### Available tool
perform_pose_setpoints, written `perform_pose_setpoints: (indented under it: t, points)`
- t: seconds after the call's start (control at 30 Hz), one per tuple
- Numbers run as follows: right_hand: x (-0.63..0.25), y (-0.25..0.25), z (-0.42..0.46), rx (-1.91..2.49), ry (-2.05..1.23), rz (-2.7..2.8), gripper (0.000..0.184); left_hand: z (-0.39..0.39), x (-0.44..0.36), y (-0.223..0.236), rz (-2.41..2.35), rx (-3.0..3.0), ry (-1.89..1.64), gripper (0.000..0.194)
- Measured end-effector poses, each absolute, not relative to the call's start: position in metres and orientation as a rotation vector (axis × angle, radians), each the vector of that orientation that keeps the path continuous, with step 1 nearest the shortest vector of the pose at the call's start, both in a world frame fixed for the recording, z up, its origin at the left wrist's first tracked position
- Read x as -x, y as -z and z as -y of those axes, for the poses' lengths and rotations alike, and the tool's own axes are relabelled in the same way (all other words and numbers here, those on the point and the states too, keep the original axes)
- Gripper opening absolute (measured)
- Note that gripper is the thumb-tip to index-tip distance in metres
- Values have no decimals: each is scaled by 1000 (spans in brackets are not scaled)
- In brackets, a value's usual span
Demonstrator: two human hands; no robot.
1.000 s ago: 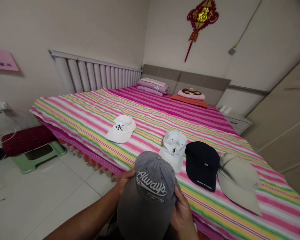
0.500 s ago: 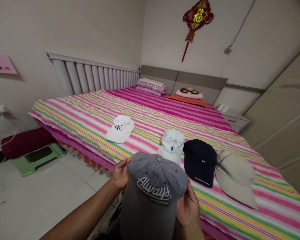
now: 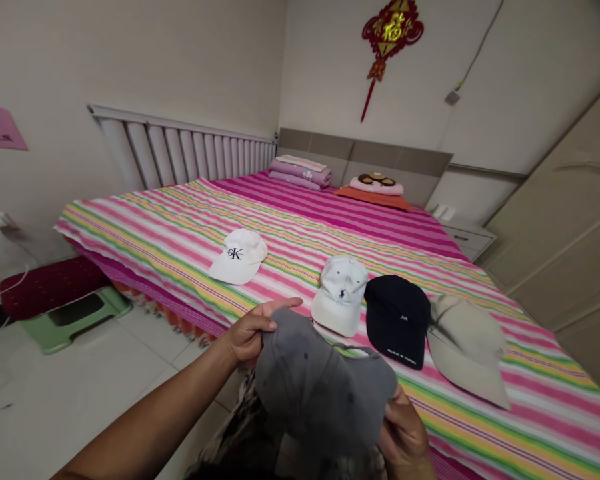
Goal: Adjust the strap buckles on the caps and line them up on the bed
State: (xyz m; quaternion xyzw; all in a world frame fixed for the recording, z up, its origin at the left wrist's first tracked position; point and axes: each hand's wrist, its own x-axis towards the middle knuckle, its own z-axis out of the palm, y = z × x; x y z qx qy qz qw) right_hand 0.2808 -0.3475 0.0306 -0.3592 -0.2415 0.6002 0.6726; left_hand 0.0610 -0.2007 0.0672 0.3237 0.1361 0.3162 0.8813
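The grey cap is held up in front of the person, just short of the near edge of the bed, crown facing the camera so its eyelets show and its lettering is out of sight. The left hand pinches the cap's upper left side, thumb on top and fingers curled under the cloth. The right hand grips the lower right side, fingers closed on the fabric from below. Both hands have a firm hold; the cap hangs between them, off the bedspread.

By the look of it, the step in hand is turning the cap over for handling or inspection. A sensible next move calls for keeping both grips steady while rotating it, and for a bare patch of bedspread if it is to be set down.

Along the near edge lie three caps side by side: a white polo cap, a navy cap touching it, and a beige cap just beside that. A white CK cap lies apart, further left. Folded bedding sits at the far head end.
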Motion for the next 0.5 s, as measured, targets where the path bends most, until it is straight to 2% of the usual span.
perform_pose_setpoints:
  t: [0.13,0.3,0.5]
  points:
    - [-282,-31,355,798,-1376,552,49,209,-61,-73,-300,-714,-577,56]
    - [-280,-39,357,702,-1475,690,20,216,-66,-76,-316,-899,-472,58]
    - [-276,-55,363,554,-1491,809,34,227,-80,-82,-332,-952,-422,38]
